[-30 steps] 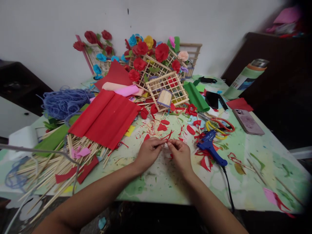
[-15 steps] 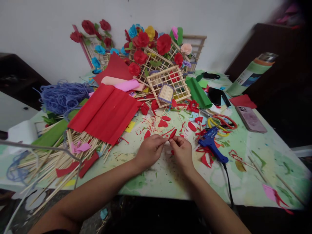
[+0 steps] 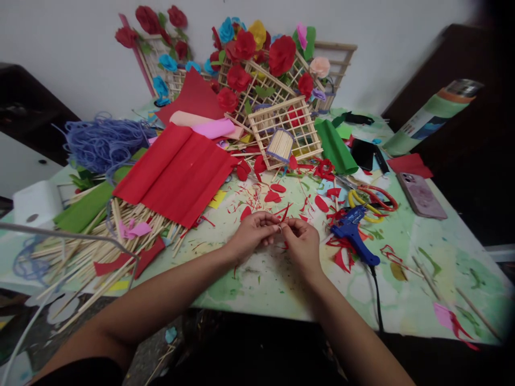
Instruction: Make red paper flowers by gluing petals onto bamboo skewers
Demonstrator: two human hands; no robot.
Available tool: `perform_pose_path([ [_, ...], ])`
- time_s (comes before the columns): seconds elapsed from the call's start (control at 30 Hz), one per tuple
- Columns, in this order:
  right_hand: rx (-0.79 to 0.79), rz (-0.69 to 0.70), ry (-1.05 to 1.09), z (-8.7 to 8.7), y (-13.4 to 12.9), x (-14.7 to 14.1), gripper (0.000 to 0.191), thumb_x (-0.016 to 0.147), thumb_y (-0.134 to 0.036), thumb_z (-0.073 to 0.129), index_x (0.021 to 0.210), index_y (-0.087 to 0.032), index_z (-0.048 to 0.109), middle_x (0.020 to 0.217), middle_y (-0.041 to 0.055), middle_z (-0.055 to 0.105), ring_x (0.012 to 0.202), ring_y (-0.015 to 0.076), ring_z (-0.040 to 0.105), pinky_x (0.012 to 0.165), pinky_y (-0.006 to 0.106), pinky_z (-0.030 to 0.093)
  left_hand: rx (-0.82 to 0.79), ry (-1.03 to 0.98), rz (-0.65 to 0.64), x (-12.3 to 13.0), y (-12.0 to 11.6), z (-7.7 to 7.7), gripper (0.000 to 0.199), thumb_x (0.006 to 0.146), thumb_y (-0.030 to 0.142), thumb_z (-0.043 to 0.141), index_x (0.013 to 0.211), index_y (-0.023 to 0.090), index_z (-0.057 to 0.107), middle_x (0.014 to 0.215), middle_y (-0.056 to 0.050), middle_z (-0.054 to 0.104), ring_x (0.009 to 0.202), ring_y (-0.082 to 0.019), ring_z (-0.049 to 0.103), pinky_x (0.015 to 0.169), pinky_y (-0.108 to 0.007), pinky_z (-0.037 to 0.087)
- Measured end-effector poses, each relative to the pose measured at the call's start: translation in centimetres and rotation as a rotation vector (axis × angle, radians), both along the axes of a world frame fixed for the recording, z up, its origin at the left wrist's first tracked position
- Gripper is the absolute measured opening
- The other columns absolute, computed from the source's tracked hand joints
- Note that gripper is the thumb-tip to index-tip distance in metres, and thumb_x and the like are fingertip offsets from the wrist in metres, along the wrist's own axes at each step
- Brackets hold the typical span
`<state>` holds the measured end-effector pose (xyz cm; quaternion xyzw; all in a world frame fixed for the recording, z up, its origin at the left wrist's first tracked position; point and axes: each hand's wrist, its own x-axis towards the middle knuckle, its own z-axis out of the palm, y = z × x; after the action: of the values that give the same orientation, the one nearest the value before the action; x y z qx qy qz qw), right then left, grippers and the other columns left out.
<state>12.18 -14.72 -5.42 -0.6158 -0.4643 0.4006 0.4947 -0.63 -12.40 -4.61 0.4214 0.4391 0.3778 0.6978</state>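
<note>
Head view. Landmark taken: the blue glue gun [image 3: 354,235], laid on the desk [image 3: 257,292] with its black cable [image 3: 378,303] led off the near edge.

Left of the glue gun, both hands are brought together at the fingertips. A narrow red paper piece [image 3: 286,210] is held upright there, just above the meeting point. By the right hand [image 3: 301,239] it is pinched, thumb against forefinger. The fingers of the left hand [image 3: 253,234] are kept narrow and set against the same spot; whether the piece is also gripped by them cannot be told.

Beyond the hands, up and left of the glue gun, loose red petals [image 3: 272,197] and fine scraps are scattered. Just behind the glue gun, scissors [image 3: 376,205] with yellow and red handles are laid. Farther right and back from it, a phone [image 3: 422,197] is placed. Well left of it, a red crepe sheet [image 3: 173,174] is spread over wooden sticks [image 3: 80,262]. Behind and left of it, a small lattice [image 3: 261,124] is leaned among paper flowers.
</note>
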Motion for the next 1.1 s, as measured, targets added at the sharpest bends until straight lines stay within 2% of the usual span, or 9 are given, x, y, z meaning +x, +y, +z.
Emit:
perform_pose_path([
  [0.13,0.002,0.012,-0.039,0.1,-0.1,-0.1,0.018,0.074,-0.031,0.057,0.072,-0.016,0.066,0.066,0.0030,0.067,0.059,0.0147,0.056,0.057,0.026,0.042,-0.020,0.019,0.028,-0.1,0.1,0.0,0.022,0.067,0.024,0.069,0.084,0.013,0.060,0.060,0.004,0.056,0.041,-0.002,0.042,0.039,-0.016,0.024],
  [0.33,-0.003,0.011,-0.124,0.3,-0.3,-0.1,0.018,0.075,-0.031,0.056,0.070,-0.017,0.066,0.062,0.0018,0.065,0.054,0.0140,0.053,0.054,0.026,0.041,0.018,0.063,0.042,-0.2,0.2,-0.1,0.022,0.068,0.029,0.069,0.079,0.011,0.063,0.054,0.004,0.054,0.043,-0.003,0.041,0.041,-0.017,0.026],
  [0.6,0.091,0.017,-0.349,0.2,-0.4,0.0,0.017,0.076,-0.029,0.054,0.069,-0.018,0.065,0.062,0.0022,0.064,0.060,0.0160,0.055,0.060,0.028,0.041,0.146,0.176,0.036,-0.4,0.5,-0.5,0.018,0.068,0.027,0.066,0.077,0.012,0.065,0.047,0.005,0.052,0.041,-0.005,0.042,0.041,-0.018,0.031],
  [0.83,0.125,0.007,-0.333,0.5,-0.4,-0.2,0.016,0.075,-0.026,0.053,0.066,-0.018,0.062,0.061,0.0013,0.061,0.060,0.0155,0.054,0.060,0.028,0.041,0.384,0.362,0.042,-0.5,0.3,0.0,0.017,0.073,0.028,0.062,0.077,0.013,0.068,0.056,-0.001,0.062,0.050,-0.010,0.054,0.048,-0.021,0.043],
  [1.0,0.181,-0.049,-0.241,1.0,-0.2,-0.6,0.015,0.075,-0.027,0.054,0.072,-0.017,0.065,0.069,0.0034,0.066,0.066,0.0168,0.057,0.066,0.028,0.044,0.588,0.489,0.088,-0.5,0.2,1.2,0.015,0.076,0.026,0.060,0.077,0.014,0.069,0.061,-0.003,0.066,0.055,-0.012,0.059,0.053,-0.023,0.047],
  [1.1,0.229,-0.086,-0.222,2.0,0.3,-0.8,0.015,0.074,-0.027,0.055,0.071,-0.017,0.066,0.069,0.0035,0.067,0.067,0.0169,0.057,0.068,0.029,0.044,0.749,0.570,0.125,-0.5,0.5,2.1,0.014,0.078,0.024,0.059,0.078,0.014,0.070,0.065,-0.004,0.067,0.059,-0.013,0.061,0.058,-0.024,0.048],
])
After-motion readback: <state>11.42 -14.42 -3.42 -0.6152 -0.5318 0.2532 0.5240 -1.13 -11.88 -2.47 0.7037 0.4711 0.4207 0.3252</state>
